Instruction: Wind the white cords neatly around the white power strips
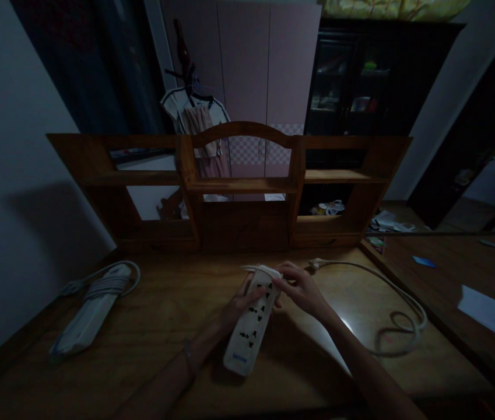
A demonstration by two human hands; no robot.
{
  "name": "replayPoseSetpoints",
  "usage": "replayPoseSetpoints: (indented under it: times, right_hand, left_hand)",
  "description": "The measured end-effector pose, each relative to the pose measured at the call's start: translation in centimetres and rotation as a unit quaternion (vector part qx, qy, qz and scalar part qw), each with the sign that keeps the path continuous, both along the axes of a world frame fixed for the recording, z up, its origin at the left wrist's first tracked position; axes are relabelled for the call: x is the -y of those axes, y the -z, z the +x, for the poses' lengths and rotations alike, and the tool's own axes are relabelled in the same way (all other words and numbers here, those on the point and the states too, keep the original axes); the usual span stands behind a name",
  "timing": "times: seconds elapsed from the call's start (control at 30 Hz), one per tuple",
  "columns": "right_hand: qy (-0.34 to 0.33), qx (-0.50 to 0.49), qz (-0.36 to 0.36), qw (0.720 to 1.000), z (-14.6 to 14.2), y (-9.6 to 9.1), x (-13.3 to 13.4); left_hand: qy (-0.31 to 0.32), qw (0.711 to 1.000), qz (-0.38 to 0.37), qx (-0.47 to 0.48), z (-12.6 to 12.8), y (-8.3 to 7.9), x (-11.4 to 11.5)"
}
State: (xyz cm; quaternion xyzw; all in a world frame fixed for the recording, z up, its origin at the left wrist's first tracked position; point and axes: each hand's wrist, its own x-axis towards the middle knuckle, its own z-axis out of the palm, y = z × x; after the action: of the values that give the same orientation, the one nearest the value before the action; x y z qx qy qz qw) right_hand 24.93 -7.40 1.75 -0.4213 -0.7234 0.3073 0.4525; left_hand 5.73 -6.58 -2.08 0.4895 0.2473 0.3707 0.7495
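Note:
A white power strip (247, 332) with several sockets is held tilted above the wooden desk. My left hand (239, 303) wraps round its left side, with the thumb resting on the socket face. At the far end my right hand (297, 286) has its fingers closed on the white cord (264, 269), which bends across the top of the strip. The fingertips of my right hand are partly hidden behind the strip. To the right, a length of cord (378, 271) with a plug (316, 264) at its end lies in a loose loop on the desk.
Another power strip (87, 318), wound with its cord, lies at the left. A wooden shelf unit (241, 185) stands along the desk's back edge. On the brown surface at right are a white paper (494, 312) and a blue card (424, 262). The room is dim.

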Motion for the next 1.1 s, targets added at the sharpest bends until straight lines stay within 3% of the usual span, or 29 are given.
replayPoseSetpoints:
  times: [0.13, 0.4, 0.7, 0.97, 1.1]
  right_hand:
    - [0.013, 0.015, 0.004, 1.0, 0.1, 0.2, -0.4]
    - [-0.01, 0.033, 0.005, 0.999, 0.3, -0.5, -0.7]
    - [-0.028, 0.057, -0.004, 0.998, 0.7, -1.4, -0.7]
    - [0.025, 0.061, 0.017, 0.998, 0.8, -0.8, -0.8]
    - [0.082, 0.071, 0.049, 0.993, 0.8, 0.1, -0.6]
  left_hand:
    - [-0.058, 0.998, 0.024, -0.009, 0.0, -0.9, 0.7]
    - [-0.09, 0.992, 0.085, -0.027, -0.3, -2.6, 1.5]
    - [-0.102, 0.991, 0.083, -0.011, -0.3, -2.4, 1.6]
    - [-0.114, 0.99, 0.079, -0.018, -0.3, -1.9, 0.8]
    - [-0.096, 0.995, 0.038, 0.004, -0.5, -1.3, 0.1]
